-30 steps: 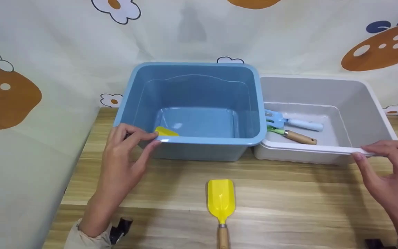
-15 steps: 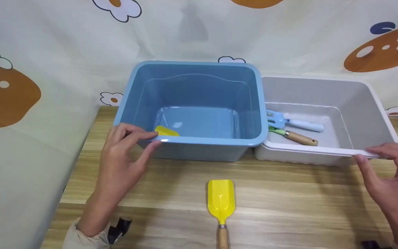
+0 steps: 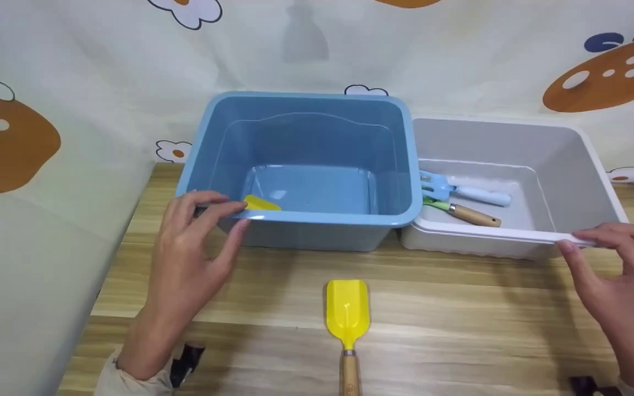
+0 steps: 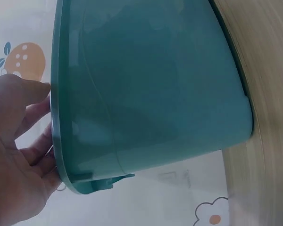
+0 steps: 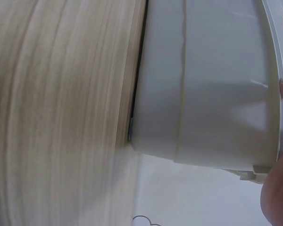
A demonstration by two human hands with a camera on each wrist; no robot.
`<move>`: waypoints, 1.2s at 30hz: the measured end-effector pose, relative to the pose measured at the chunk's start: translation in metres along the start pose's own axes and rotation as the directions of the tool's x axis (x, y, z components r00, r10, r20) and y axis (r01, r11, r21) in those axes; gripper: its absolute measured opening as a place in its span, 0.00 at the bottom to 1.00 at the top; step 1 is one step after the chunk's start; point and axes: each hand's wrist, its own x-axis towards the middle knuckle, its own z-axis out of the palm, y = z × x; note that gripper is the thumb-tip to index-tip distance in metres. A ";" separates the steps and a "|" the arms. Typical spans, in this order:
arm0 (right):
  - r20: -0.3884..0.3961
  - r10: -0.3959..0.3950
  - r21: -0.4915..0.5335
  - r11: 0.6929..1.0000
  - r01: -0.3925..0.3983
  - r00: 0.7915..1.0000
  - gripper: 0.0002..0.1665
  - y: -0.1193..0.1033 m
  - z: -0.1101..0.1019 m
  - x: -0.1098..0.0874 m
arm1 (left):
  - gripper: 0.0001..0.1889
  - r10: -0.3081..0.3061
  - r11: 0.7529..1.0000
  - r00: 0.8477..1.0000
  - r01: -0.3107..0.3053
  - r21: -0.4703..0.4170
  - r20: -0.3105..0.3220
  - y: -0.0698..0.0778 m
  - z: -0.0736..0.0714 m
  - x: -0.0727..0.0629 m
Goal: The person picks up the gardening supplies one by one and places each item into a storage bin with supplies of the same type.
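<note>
My left hand [image 3: 187,250] pinches the front rim of a blue plastic bin [image 3: 322,218] near its left corner, thumb outside and fingers over the edge. In the left wrist view that hand [image 4: 12,146] meets the bin's rim. With thumb and fingertips, my right hand [image 3: 628,278] holds the front rim of a light grey bin [image 3: 487,233] at its right corner. The right wrist view shows the grey bin's outer wall [image 5: 212,94]. A yellow piece [image 3: 261,204] peeks over the blue bin's front rim from inside, mostly hidden. Between the hands lies a yellow garden scoop [image 3: 348,308] with a wooden handle.
Inside the grey bin are a light blue garden fork [image 3: 479,196] and a green tool with a wooden handle [image 3: 475,215]; their left ends are partly hidden by the blue bin. Both bins stand side by side on a wooden table [image 3: 432,330], before a patterned cloth [image 3: 108,71].
The head view shifts slightly. Both hands stay at the bin rims, and the bins and scoop keep their places on the table.
</note>
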 end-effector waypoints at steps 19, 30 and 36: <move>0.063 -0.028 -0.046 0.998 0.031 0.998 0.27 -0.005 -0.003 0.000 | 0.08 -0.031 0.990 0.829 0.102 -0.096 0.559 0.056 0.035 -0.052; 0.005 -0.074 -0.064 0.995 0.074 0.997 0.36 -0.009 0.000 -0.002 | 0.14 0.046 0.989 0.632 0.082 -0.126 0.773 0.072 0.051 -0.070; -0.004 -0.076 -0.051 0.996 0.076 0.997 0.37 -0.008 0.002 -0.001 | 0.21 -0.009 0.988 0.478 0.140 -0.067 0.878 0.076 0.060 -0.079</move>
